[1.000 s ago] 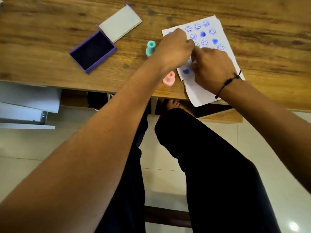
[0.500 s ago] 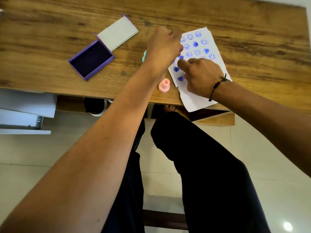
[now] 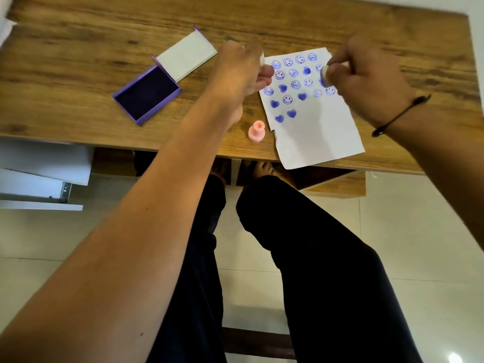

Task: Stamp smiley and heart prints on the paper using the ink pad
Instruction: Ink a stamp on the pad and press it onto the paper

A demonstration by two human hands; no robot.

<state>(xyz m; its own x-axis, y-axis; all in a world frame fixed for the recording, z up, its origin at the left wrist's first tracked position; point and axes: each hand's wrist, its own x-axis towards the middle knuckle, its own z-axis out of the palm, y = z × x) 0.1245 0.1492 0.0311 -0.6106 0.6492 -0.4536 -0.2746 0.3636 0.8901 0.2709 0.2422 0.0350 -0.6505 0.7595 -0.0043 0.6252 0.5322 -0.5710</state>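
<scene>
While the right hand [image 3: 366, 82] hovers over the top right corner of the paper [image 3: 314, 132], it pinches a small pale stamp [image 3: 326, 76] between thumb and fingers, the stamp's round face turned sideways towards the sheet's middle rather than down onto it. Stamp is above the paper; contact cannot be confirmed and looks unlikely given the tilt.

Left hand [image 3: 241, 72] sits at the paper's top left edge, fingers curled together. It may be pinching the sheet's corner or a small item; motion blur prevents telling which.

Paper lies on the bench [image 3: 78, 48], lower edge overhanging the near side. Upper half is filled with blue smiley and heart prints in rough rows; lower half is blank.

Ink pad [image 3: 146, 94] is open, lid [image 3: 186, 57] folded back, well to the left of the paper, dark pad face exposed. A pink stamp [image 3: 256, 131] stands upright, unheld, just beside the paper's left edge.

Judgement: step in hand is between prints, with the stamp lifted and turned. Task is roughly half done by area covered.

Next move calls for either re-inking, which means carrying the stamp across the left hand to the pad, or squaring the face downward and pressing into blank space below the existing rows. Left hand should steady the sheet, since its overhang could let it shift.
</scene>
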